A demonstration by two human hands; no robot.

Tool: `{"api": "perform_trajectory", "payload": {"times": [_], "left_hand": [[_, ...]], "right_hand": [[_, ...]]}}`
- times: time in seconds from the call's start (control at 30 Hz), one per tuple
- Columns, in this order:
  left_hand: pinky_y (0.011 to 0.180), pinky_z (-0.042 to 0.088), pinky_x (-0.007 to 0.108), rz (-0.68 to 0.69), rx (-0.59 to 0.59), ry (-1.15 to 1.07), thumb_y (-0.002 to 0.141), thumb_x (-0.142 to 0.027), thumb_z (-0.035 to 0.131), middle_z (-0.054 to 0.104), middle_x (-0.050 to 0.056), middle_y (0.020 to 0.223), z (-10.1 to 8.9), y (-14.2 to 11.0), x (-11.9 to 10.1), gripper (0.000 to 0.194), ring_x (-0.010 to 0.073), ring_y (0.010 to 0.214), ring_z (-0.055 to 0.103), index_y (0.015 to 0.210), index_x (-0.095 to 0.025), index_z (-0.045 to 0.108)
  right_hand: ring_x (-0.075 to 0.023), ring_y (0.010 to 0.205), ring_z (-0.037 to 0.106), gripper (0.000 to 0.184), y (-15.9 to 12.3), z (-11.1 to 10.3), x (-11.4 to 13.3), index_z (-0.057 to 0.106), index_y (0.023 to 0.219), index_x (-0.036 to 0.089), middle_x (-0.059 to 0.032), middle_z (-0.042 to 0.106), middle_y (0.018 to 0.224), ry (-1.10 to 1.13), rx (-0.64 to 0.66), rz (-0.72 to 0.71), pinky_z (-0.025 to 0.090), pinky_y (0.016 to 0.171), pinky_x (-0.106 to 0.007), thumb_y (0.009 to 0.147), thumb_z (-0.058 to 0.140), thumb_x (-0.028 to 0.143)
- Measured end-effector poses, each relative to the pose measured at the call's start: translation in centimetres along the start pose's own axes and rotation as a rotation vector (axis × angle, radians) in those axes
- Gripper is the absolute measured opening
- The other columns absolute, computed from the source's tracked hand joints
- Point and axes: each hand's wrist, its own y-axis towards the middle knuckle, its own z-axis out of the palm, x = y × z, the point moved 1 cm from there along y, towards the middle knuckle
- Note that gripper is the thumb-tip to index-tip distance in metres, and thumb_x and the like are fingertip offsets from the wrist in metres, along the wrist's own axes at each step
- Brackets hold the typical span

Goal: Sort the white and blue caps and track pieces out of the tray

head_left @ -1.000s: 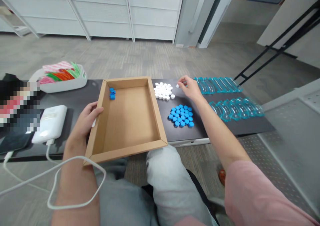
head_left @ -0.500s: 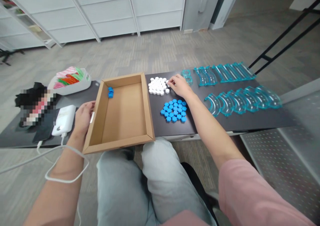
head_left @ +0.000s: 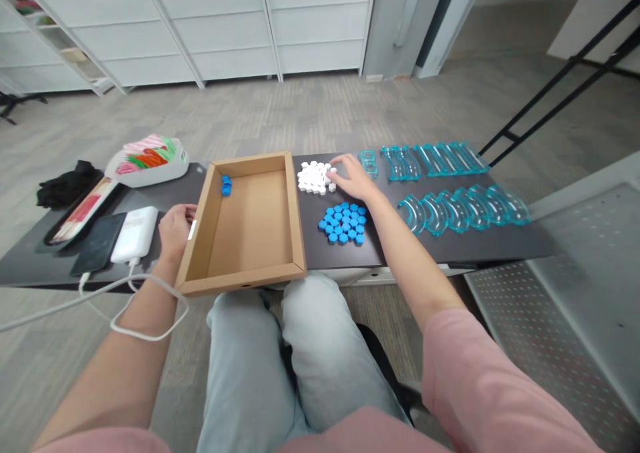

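Note:
A shallow cardboard tray lies on the black table in front of me, with a few blue hexagon pieces in its far left corner. My left hand grips the tray's left wall. To the tray's right sit a cluster of white hexagon pieces and, nearer me, a cluster of blue hexagon pieces. My right hand rests at the right edge of the white cluster, fingers curled and touching the pieces; whether a piece is between them is hidden.
Two rows of clear teal curved pieces lie on the right of the table. On the left are a white power bank with a cable, a dark phone, a white bin of coloured strips and a black cloth.
My right hand has moved left from open table beside the teal pieces to the edge of the white cluster. The view has pulled back and shifted; my left hand stays on the tray.

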Motion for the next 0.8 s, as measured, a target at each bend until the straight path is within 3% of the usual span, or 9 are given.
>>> {"api": "perform_trajectory", "payload": {"times": [0.1, 0.2, 0.37, 0.5, 0.63, 0.8], "left_hand": [[0.087, 0.054, 0.038, 0.007, -0.002, 0.005, 0.089, -0.047, 0.054, 0.074, 0.004, 0.085, -0.1, -0.3, -0.3, 0.023, 0.0279, 0.092, 0.069, 0.087, -0.030, 0.071], [0.087, 0.054, 0.038, 0.021, -0.002, 0.019, 0.092, -0.047, 0.053, 0.075, 0.004, 0.087, -0.1, -0.3, -0.3, 0.025, 0.0273, 0.091, 0.069, 0.086, -0.030, 0.071], [0.092, 0.053, 0.038, 0.044, 0.004, 0.075, 0.094, -0.049, 0.053, 0.074, 0.003, 0.087, -0.2, -0.1, -0.1, 0.027, 0.0284, 0.098, 0.071, 0.085, -0.031, 0.072], [0.094, 0.052, 0.037, 0.049, 0.009, 0.090, 0.096, -0.048, 0.053, 0.074, 0.002, 0.087, -0.2, 0.1, 0.0, 0.027, 0.0287, 0.102, 0.071, 0.085, -0.031, 0.070], [0.094, 0.050, 0.036, 0.051, 0.022, 0.097, 0.100, -0.043, 0.051, 0.073, 0.001, 0.087, -0.3, 0.1, -0.1, 0.027, 0.0265, 0.100, 0.069, 0.086, -0.031, 0.071], [0.089, 0.050, 0.035, 0.052, 0.012, 0.100, 0.101, -0.039, 0.052, 0.073, 0.001, 0.085, -0.3, -0.1, -0.2, 0.027, 0.0263, 0.098, 0.070, 0.086, -0.030, 0.072]], "right_hand": [[-0.0520, 0.182, 0.040, 0.101, 1.4, 0.4, 1.4, 0.061, 0.185, 0.029, -0.0215, 0.052, 0.194, -0.133, 0.205, -0.015, 0.034, 0.149, -0.075, 0.100, 0.090, 0.075], [-0.0568, 0.190, 0.024, 0.123, 3.5, 1.7, 2.7, 0.050, 0.196, 0.033, -0.0200, 0.038, 0.205, -0.253, 0.361, 0.024, 0.023, 0.153, -0.080, 0.092, 0.097, 0.078], [-0.0561, 0.192, 0.022, 0.116, 5.2, 3.8, 4.1, 0.048, 0.197, 0.035, -0.0177, 0.032, 0.209, -0.310, 0.410, -0.001, 0.022, 0.153, -0.080, 0.097, 0.092, 0.072], [-0.0545, 0.187, 0.032, 0.095, 5.3, 4.6, 4.9, 0.061, 0.188, 0.032, -0.0195, 0.042, 0.204, -0.330, 0.382, -0.047, 0.031, 0.149, -0.080, 0.102, 0.084, 0.065], [-0.0545, 0.179, 0.041, 0.081, 5.3, 4.8, 5.5, 0.070, 0.178, 0.029, -0.0218, 0.051, 0.196, -0.334, 0.371, -0.077, 0.039, 0.143, -0.080, 0.104, 0.080, 0.060], [-0.0537, 0.175, 0.044, 0.079, 4.8, 4.0, 5.0, 0.072, 0.174, 0.029, -0.0213, 0.054, 0.192, -0.336, 0.369, -0.046, 0.041, 0.141, -0.076, 0.102, 0.080, 0.061]]}}
